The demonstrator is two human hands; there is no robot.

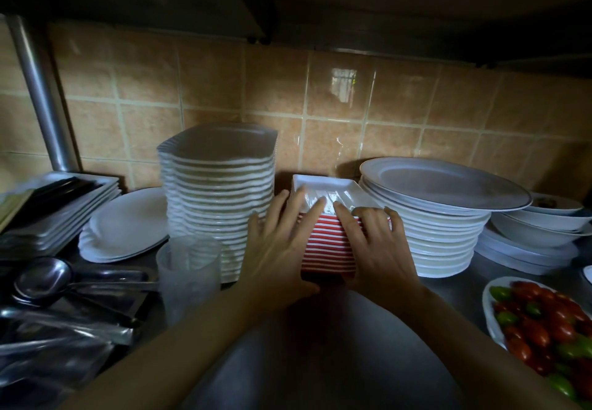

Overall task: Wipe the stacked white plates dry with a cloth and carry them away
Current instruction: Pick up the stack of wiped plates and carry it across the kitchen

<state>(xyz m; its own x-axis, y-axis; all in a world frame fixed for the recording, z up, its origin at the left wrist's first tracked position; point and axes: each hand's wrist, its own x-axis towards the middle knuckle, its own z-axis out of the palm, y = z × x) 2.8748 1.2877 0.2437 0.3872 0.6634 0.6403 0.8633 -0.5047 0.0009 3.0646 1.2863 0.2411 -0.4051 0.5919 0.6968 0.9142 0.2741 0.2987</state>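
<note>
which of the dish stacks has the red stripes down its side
The middle stack of small rectangular dishes, held between the left hand and the right hand. The wavy-rimmed stack and round-plate stack are plain white.

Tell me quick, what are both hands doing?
Left hand: open, fingers straight, pressing the red-and-white striped dish stack.
Right hand: open, fingers straight against the same stack.
</note>
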